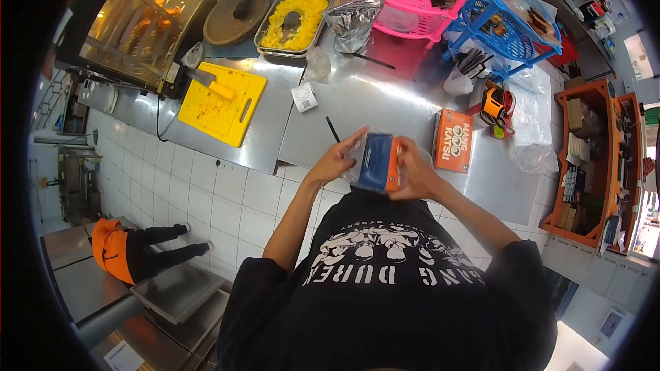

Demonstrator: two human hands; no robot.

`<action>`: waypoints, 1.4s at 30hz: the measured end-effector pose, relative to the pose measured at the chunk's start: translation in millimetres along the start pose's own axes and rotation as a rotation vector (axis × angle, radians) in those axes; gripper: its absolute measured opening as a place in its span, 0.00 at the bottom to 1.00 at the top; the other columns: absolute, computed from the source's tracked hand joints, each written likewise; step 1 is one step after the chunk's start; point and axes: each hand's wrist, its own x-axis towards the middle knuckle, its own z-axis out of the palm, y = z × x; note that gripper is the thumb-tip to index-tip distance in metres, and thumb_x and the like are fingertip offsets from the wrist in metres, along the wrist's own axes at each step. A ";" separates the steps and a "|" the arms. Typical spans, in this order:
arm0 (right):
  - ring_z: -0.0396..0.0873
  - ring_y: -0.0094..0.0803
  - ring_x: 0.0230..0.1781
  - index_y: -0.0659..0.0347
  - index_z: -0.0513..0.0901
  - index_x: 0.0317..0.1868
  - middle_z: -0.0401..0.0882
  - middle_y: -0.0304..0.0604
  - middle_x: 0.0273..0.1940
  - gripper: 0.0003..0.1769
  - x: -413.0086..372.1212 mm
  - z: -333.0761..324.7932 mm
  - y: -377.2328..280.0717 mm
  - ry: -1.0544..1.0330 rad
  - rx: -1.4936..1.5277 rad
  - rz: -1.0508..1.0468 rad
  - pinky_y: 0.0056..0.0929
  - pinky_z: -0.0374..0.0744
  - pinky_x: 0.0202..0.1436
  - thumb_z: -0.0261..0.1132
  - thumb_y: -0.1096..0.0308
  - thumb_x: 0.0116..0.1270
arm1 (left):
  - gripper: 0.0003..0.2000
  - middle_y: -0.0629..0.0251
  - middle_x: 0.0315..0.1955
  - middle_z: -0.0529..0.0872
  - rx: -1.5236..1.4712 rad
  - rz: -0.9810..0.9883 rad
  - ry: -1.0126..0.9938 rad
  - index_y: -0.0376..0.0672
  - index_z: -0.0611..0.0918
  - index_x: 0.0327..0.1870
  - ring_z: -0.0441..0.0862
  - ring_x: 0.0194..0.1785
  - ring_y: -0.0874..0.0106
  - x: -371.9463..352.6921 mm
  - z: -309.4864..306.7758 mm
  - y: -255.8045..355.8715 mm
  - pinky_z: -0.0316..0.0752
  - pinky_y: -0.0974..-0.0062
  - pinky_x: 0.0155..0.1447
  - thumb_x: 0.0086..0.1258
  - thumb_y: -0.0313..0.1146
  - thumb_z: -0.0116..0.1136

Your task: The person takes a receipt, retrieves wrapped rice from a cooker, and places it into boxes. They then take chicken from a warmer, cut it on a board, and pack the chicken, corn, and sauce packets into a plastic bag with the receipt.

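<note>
My left hand (335, 160) and my right hand (414, 170) hold a blue and orange box (377, 162) between them, in front of the black shirt at the counter's edge. Clear plastic wraps around the box, and the fingers of both hands are closed on its sides. Just right of my right hand, an orange box with white lettering (454, 139) stands on the steel counter (371, 99). A thin black stick (333, 128) lies beyond my left hand.
At the left are a yellow cutting board with a knife (227, 103) and a lit glass cabinet (137, 27). Behind them sits a tray of yellow food (294, 22). Pink (412, 17) and blue baskets (498, 34) stand at the back right. A person in orange (113, 251) is lower left.
</note>
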 end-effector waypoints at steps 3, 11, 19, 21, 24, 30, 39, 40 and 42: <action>0.66 0.61 0.65 0.67 0.69 0.50 0.58 0.66 0.65 0.43 -10.4 -1.6 -2.4 -0.225 0.036 0.083 0.44 0.72 0.68 0.82 0.55 0.38 | 0.45 0.59 0.76 0.66 -0.036 0.053 -0.114 0.43 0.60 0.80 0.62 0.78 0.69 10.5 6.7 -26.3 0.53 0.74 0.79 0.52 0.08 0.38; 0.68 0.60 0.62 0.67 0.67 0.50 0.63 0.62 0.63 0.42 16.6 -29.3 -14.3 -0.355 -0.279 0.072 0.46 0.74 0.64 0.77 0.52 0.39 | 0.41 0.59 0.75 0.69 0.297 0.122 0.108 0.42 0.69 0.75 0.63 0.78 0.67 -9.9 13.4 -7.3 0.55 0.75 0.78 0.53 0.09 0.38; 0.72 0.55 0.60 0.64 0.66 0.56 0.67 0.57 0.60 0.43 31.3 -43.9 -27.2 -0.616 -0.036 0.321 0.47 0.74 0.62 0.76 0.55 0.43 | 0.32 0.54 0.69 0.76 0.319 0.368 0.108 0.34 0.78 0.65 0.67 0.76 0.63 7.1 42.0 -11.8 0.58 0.72 0.77 0.55 0.11 0.41; 0.72 0.54 0.60 0.64 0.66 0.60 0.68 0.57 0.60 0.45 30.6 -48.2 -20.5 -0.606 -0.019 0.379 0.46 0.74 0.63 0.76 0.54 0.43 | 0.25 0.50 0.64 0.79 0.364 0.354 0.220 0.32 0.81 0.60 0.71 0.73 0.62 -8.2 52.1 -0.2 0.65 0.70 0.74 0.59 0.14 0.45; 0.72 0.54 0.63 0.63 0.64 0.67 0.69 0.58 0.62 0.51 28.3 -46.4 -16.6 -0.555 -0.081 0.381 0.43 0.73 0.65 0.77 0.54 0.43 | 0.16 0.51 0.46 0.86 0.485 0.040 0.638 0.30 0.80 0.53 0.83 0.55 0.65 -15.7 50.5 -50.7 0.77 0.69 0.59 0.65 0.22 0.55; 0.68 0.56 0.67 0.56 0.60 0.73 0.67 0.57 0.66 0.56 25.8 -37.6 -10.8 -0.560 -0.034 0.436 0.45 0.69 0.72 0.78 0.57 0.44 | 0.11 0.62 0.23 0.82 0.257 -0.319 0.329 0.36 0.74 0.43 0.78 0.25 0.72 -22.7 24.9 -25.4 0.74 0.71 0.33 0.66 0.31 0.61; 0.67 0.57 0.67 0.51 0.69 0.69 0.69 0.58 0.63 0.44 -8.5 63.9 39.9 -0.595 -0.401 0.441 0.55 0.73 0.60 0.75 0.46 0.56 | 0.08 0.68 0.20 0.75 0.412 0.337 0.411 0.40 0.72 0.39 0.69 0.24 0.79 16.6 92.6 19.8 0.63 0.75 0.27 0.63 0.24 0.58; 0.68 0.56 0.67 0.51 0.70 0.69 0.70 0.59 0.63 0.41 -5.7 64.3 44.8 -0.614 -0.383 0.502 0.55 0.74 0.59 0.72 0.46 0.59 | 0.08 0.69 0.22 0.75 0.390 0.357 0.461 0.41 0.72 0.40 0.70 0.25 0.80 14.6 86.8 21.7 0.64 0.77 0.28 0.64 0.22 0.57; 0.72 0.54 0.63 0.51 0.70 0.70 0.74 0.59 0.58 0.36 15.7 41.2 11.3 -0.512 -0.317 0.515 0.55 0.75 0.57 0.66 0.46 0.66 | 0.08 0.70 0.26 0.76 0.344 0.389 0.556 0.41 0.72 0.41 0.71 0.29 0.82 0.7 57.6 26.7 0.66 0.82 0.31 0.66 0.18 0.54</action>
